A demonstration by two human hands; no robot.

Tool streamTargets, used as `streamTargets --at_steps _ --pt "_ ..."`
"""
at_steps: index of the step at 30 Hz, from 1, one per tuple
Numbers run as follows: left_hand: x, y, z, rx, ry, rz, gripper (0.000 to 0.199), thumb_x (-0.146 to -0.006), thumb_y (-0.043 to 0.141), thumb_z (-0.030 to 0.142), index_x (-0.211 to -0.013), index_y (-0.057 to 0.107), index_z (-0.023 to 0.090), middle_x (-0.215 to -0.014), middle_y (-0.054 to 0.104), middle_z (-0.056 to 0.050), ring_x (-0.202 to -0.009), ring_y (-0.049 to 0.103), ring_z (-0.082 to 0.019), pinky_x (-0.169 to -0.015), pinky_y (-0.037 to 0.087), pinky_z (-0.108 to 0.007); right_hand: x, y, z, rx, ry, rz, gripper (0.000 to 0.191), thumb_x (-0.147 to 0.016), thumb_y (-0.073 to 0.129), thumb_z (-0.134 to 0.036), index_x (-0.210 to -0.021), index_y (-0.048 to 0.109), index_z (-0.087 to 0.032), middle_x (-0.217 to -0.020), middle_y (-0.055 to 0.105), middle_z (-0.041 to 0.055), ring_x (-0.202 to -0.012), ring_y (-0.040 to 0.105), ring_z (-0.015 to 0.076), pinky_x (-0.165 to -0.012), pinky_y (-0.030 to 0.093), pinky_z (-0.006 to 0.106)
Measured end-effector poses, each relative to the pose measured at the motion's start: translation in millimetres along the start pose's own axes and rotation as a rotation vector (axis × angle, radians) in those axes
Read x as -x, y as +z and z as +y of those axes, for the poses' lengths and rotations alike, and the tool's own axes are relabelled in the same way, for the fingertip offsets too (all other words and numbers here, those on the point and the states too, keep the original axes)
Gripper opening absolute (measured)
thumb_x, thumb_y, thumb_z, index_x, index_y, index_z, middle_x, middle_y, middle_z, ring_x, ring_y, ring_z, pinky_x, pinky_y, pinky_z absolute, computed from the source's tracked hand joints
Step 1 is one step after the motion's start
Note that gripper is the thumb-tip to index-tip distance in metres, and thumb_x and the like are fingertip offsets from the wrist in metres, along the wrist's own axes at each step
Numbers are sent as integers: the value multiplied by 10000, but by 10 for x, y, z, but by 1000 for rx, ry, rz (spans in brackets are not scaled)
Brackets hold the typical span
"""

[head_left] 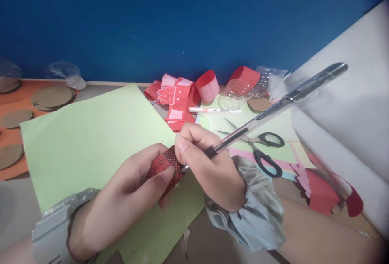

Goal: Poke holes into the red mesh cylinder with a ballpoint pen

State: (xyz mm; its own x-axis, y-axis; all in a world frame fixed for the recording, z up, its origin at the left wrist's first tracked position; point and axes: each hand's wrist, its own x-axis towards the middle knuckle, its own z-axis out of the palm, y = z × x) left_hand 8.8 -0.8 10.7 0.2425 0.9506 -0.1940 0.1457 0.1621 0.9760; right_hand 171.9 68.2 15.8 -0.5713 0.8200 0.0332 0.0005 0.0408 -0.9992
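Note:
A small red piece (158, 166) with a black grid pattern, perhaps paper, is held in my left hand (127, 187), the thumb lying across it. My right hand (209, 167) is closed around a ballpoint pen (249, 130) with a clear barrel. The pen's far end slants up to the right, and its tip is beside the right edge of the gridded piece; whether it touches is unclear. Some right fingers are at the piece's upper edge. Beneath both hands lies a large light green sheet (91, 134).
Black-handled scissors (264, 162) lie open on coloured papers right of my hands. Behind are a white marker (215, 110), red paper shapes (179, 102) and clear plastic containers (237, 94). Cardboard discs (53, 96) rest on orange paper at left. A blue wall (182, 21) stands behind.

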Motion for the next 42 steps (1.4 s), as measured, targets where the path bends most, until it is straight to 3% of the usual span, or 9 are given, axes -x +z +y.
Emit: streamTargets --at_steps 32,35,42 --pt "2 16 -14 2 40 69 340 -1047 468 282 -723 545 213 -671 560 54 -626 533 -116 -638 440 -215 3 13 -2 21 17 18 339 -968 508 -197 -663 361 -228 -629 348 -53 -593 351 114 -545 316 260" --pt "7 -10 -2 -33 41 21 316 -1043 472 273 -743 551 214 -685 572 51 -642 550 -119 -648 457 -210 2 15 -14 8 21 17 334 -973 501 -207 -668 367 -228 -629 355 -54 -591 351 112 -544 318 259" --pt "15 -29 12 -24 -11 23 229 -989 549 277 -769 508 225 -669 532 59 -590 478 -123 -539 421 -212 -13 -2 -26 -19 -67 52 348 -946 514 -215 -634 360 -232 -589 344 -56 -556 351 108 -523 303 261"
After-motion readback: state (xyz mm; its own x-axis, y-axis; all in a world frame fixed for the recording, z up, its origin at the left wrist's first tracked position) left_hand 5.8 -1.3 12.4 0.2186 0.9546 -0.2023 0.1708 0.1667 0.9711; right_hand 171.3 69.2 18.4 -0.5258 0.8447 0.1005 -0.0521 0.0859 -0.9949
